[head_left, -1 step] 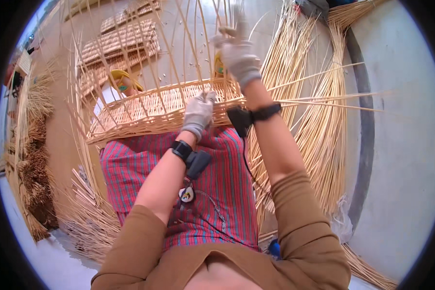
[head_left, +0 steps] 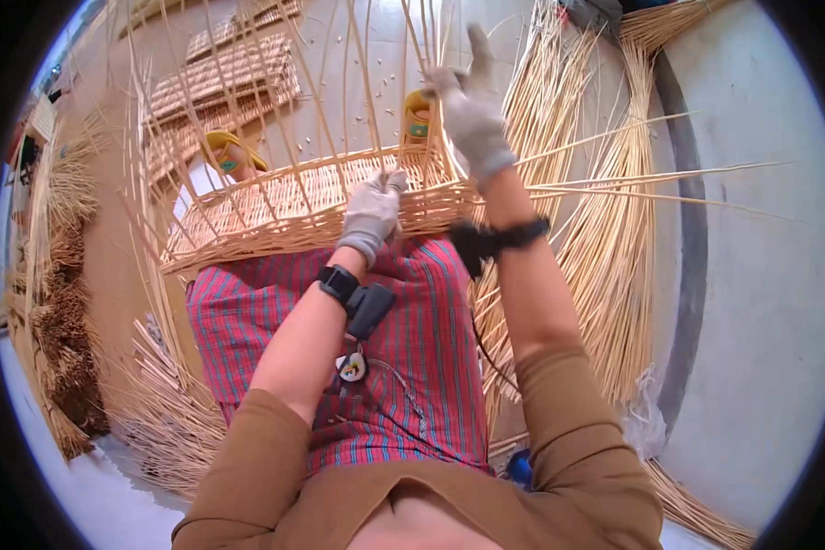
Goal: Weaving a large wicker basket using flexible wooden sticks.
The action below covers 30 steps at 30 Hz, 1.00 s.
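A long pale wicker basket (head_left: 275, 211), with tall upright stakes around it, lies across my lap on a red striped cloth (head_left: 339, 440). My gloved left hand (head_left: 372, 206) is closed on stakes at the near side of the weave, right of its middle. My gloved right hand (head_left: 472, 119) is raised above the basket's right end, beside the stakes, with fingers spread and nothing visible in them. Loose long rods (head_left: 632, 174) stick out rightward from that end. Each wrist carries a black strapped device.
Bundles of long pale rods (head_left: 600, 275) lie to my right, beside a pale raised surface (head_left: 752, 348). Stacked woven pieces (head_left: 220, 82) lie ahead on the floor. My feet in yellow sandals (head_left: 225, 151) show beyond the basket. More bundles (head_left: 64, 348) line the left.
My right hand and wrist have shifted slightly rightward and downward, and its fingers look more spread. My left hand has barely moved.
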Tool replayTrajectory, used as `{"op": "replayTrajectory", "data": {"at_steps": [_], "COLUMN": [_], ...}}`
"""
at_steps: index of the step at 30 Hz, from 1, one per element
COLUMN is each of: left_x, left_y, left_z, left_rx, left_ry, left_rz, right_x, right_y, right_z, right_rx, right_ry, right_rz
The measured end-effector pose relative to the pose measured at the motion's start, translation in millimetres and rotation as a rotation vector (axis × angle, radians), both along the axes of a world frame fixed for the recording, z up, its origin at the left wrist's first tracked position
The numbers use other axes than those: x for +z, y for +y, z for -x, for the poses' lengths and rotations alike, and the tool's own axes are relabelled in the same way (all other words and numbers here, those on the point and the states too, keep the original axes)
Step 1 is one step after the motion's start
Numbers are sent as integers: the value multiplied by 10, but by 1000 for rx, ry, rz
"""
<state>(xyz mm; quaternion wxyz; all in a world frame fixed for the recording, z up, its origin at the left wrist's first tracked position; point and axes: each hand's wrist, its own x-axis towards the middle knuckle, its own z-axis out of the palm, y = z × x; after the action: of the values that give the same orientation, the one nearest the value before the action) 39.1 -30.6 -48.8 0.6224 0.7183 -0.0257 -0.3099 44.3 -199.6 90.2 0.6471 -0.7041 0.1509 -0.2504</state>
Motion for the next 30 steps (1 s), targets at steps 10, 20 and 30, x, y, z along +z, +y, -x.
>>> {"op": "replayTrajectory", "data": {"at_steps": [10, 20, 30], "left_x": [509, 428, 424], "left_y": [6, 147, 227], "left_z": [47, 116, 148], "left_rx": [-49, -235, -170], "left_ry": [176, -8, -125], "left_rz": [-40, 25, 102], "right_x": [-381, -2, -187], "right_y": [-451, -67, -789], "right_z": [-535, -342, -409], "right_rx": [210, 432, 257], "right_ry": [278, -74, 232], "right_rz": [-224, -150, 13]}}
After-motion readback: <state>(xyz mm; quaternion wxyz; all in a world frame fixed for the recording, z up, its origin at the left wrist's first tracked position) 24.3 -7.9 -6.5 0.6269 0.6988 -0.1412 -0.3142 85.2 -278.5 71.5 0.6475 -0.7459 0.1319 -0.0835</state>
